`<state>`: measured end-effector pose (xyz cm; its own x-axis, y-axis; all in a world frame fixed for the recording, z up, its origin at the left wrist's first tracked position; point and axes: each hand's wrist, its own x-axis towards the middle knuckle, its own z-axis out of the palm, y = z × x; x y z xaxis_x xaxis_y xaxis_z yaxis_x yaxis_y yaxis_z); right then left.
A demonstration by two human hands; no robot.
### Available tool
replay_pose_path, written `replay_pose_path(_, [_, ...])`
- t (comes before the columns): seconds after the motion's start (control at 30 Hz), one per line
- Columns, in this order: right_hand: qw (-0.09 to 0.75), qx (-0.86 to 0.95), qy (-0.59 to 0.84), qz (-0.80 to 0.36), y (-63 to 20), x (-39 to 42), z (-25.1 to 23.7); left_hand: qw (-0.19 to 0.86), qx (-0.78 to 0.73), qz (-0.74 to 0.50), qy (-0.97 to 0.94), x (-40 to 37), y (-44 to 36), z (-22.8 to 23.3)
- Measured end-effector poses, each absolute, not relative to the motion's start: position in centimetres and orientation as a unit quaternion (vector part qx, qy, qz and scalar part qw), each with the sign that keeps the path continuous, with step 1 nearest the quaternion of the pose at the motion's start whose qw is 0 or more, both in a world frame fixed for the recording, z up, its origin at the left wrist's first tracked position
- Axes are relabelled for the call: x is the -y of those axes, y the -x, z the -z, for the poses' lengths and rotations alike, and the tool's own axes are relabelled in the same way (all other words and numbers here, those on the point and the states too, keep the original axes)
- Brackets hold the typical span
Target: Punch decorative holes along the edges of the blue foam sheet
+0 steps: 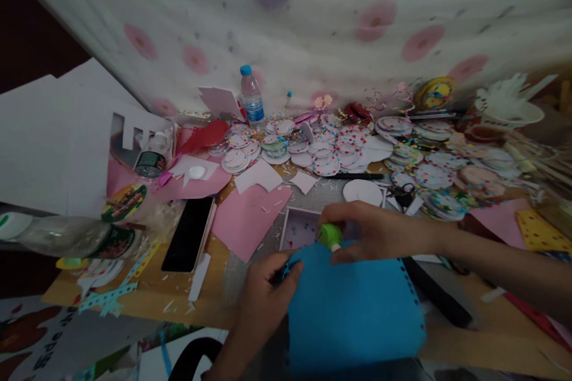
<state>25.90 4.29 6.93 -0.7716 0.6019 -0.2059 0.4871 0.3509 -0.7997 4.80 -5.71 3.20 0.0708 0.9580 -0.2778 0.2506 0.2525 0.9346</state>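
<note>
A bright blue sheet [357, 315] lies at the front edge of the table, with evenly spaced dark dots or holes along its side edges. My left hand [270, 292] pinches its upper left corner between thumb and fingers. My right hand [361, 229] grips a small green plastic tool [329, 236] with a whitish end, at the sheet's top edge; its exact kind is unclear. Just behind the sheet is a shallow white box [297, 223] with small coloured bits inside, partly hidden by the right hand.
Many dotted paper discs [326, 149] are heaped at the back. To the left are a phone [188, 235], pink paper [250, 220] and a lying plastic bottle [75, 235]. A water bottle [252, 98] stands near the patterned curtain. A black-handled tool [438, 294] lies right of the sheet.
</note>
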Motion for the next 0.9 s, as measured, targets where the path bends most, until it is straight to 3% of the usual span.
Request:
replay_pose_path(0.4, [0.055, 0.894, 0.292, -0.335, -25.4, -3.4, -8.2, 0.490, -0.592, -0.334, -0.545, 6.1, -4.9, -3.3])
replay_pose_path(0.57, [0.079, 0.885, 0.268, -0.373, -25.3, -3.4, -7.6, 0.479, -0.590, -0.347, -0.550, 6.2, -4.8, -3.0])
replay_pose_path(0.9, [-0.015, 0.854, 0.315, -0.415, -24.8, -3.6, -6.9, 0.475, -0.592, -0.354, -0.546, 6.0, -4.9, -2.7])
